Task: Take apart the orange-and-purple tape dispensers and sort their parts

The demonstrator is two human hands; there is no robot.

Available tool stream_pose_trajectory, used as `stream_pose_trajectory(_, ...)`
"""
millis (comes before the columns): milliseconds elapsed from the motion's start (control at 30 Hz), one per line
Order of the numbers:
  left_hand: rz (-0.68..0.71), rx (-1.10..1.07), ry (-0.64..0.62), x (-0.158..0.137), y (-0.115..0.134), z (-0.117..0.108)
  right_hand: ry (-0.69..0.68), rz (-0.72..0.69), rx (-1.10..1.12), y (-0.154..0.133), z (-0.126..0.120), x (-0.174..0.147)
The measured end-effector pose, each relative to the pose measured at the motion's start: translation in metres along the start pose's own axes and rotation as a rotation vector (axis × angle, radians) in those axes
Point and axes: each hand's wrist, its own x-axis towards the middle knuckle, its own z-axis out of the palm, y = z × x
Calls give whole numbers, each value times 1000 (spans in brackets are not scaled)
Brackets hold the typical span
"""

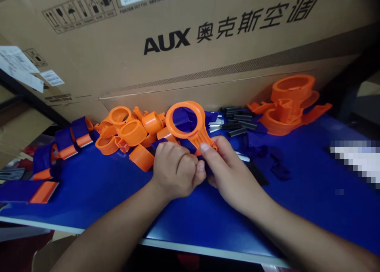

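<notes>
An orange plastic tape dispenser frame [170, 123], a ring with a ribbed arm, stands up in front of me. My right hand [231, 177] grips the lower end of its arm, thumb on top. My left hand [178, 169] is closed in a fist right beside that end; whatever its fingers hold is hidden. Behind and left of my left hand lies a pile of orange rings and frames [133, 133]. Black rollers or handles [243, 125] and metal-looking pieces [216, 123] lie beyond my right hand. Dark blue parts [279, 167] rest to the right.
Blue-and-orange tape dispensers [67, 141] line the left side of the blue tabletop [190, 224]. More orange frames [292, 105] are stacked at the back right. A large cardboard box [225, 66] stands along the back. Dark metal posts [353, 82] rise at the sides.
</notes>
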Motion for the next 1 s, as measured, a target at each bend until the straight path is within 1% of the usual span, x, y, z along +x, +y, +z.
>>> stream_pose_trajectory(133, -6, -56, -9, -1, -4, -1, -41, 143, 306, 3, 1, 6)
stream_pose_trajectory(200, -30, -20, -49, -1, -6, -2, -55, 159, 362, 5, 0, 10)
stream_pose_trajectory(300, -13, -3, -213, 0, -10, -4, -50, 127, 333, 3, -6, 15)
stream_pose_trajectory(367, 26, -30, -304, 2, -15, -7, -53, 110, 382, -2, -12, 19)
stream_pose_trajectory(400, 42, -37, -324, 3, -18, -10, -60, 106, 436, -5, -15, 21)
stream_pose_trajectory(500, 55, -33, -323, 10, -28, -21, -64, 69, 607, -14, -23, 26)
stream_pose_trajectory(600, 11, -5, -293, 23, -44, -30, -29, 13, 694, -16, -26, 29)
stream_pose_trajectory(667, -18, 15, -296, 37, -58, -30, -17, 7, 712, -13, -24, 29)
stream_pose_trajectory(700, -23, 12, -320, 45, -66, -27, -14, 8, 716, -11, -22, 29)
stream_pose_trajectory(767, -17, -19, -418, 62, -82, -18, -16, 7, 711, -6, -18, 29)
stream_pose_trajectory(867, -16, -27, -616, 86, -103, 1, -32, 7, 667, 2, -15, 30)
stream_pose_trajectory(933, -40, 3, -732, 97, -112, 12, -36, 19, 658, 7, -15, 33)
stream_pose_trajectory(1000, -77, 27, -823, 103, -115, 18, -34, 27, 654, 11, -16, 35)
